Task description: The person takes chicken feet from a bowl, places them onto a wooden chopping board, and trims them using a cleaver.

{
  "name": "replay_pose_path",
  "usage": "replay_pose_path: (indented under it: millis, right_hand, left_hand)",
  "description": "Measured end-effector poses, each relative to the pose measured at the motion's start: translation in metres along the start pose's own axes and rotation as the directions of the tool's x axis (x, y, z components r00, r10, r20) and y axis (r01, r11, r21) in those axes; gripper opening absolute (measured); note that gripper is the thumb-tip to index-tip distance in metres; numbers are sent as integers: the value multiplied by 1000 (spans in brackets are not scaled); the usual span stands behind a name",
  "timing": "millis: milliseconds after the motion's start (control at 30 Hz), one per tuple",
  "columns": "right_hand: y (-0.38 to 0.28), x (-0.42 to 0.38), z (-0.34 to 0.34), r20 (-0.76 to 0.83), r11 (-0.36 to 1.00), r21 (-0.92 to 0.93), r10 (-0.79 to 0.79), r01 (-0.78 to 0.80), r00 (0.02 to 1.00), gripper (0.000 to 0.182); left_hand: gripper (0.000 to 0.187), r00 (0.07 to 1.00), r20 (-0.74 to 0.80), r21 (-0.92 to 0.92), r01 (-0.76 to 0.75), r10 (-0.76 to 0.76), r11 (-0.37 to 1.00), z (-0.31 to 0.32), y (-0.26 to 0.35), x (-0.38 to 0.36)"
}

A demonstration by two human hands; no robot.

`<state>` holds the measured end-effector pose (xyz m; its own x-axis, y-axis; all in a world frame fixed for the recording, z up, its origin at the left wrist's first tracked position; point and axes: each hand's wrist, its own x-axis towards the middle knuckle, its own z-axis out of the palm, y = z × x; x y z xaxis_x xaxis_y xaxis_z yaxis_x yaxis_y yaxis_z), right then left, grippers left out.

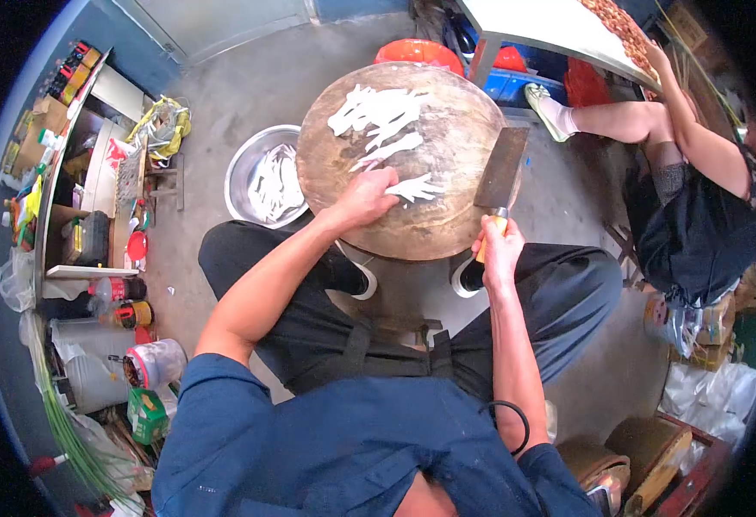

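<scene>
A round wooden chopping board (335, 233) stands between the knees. My left hand (368, 198) is closed on a pale chicken foot (416, 188) lying on the board, its toes pointing right. My right hand (500, 246) grips the light wooden handle of a cleaver (501, 168), whose broad dark blade lies over the right edge of the board, apart from the foot. Several more white chicken feet (378, 112) are spread across the far left part of the board. Left of it, a metal basin (238, 177) holds a heap of white pieces.
Shelves with bottles and boxes (85, 237) line the left wall. Behind the board is an orange-red basin (419, 53). At the right another person (688, 198) sits by a white table (550, 30) with reddish-brown pieces on it. Green stalks (59, 414) stand at lower left.
</scene>
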<state>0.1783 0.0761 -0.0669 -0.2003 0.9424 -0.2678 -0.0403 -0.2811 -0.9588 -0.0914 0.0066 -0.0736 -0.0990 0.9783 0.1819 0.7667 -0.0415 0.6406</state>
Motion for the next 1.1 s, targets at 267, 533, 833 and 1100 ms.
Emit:
replay_pose_path:
  millis: [267,533,833,1100]
  right_hand:
    - [-6,7,-7,32,999,-40,39,-38,999,15]
    - [-10,-7,-1,-7,992,-118,34,-35,999,14]
    - [-30,-26,19,166,933,-348,-40,96,985,23]
    - [-36,-14,24,168,893,-443,-7,82,986,21]
  left_hand:
    - [16,980,67,-141,193,-186,971,0,21,-4]
    - [12,980,199,196,-21,-19,980,4,29,12]
    - [9,979,196,213,-104,62,972,4,33,14]
    - [9,980,178,192,-121,87,974,-1,35,13]
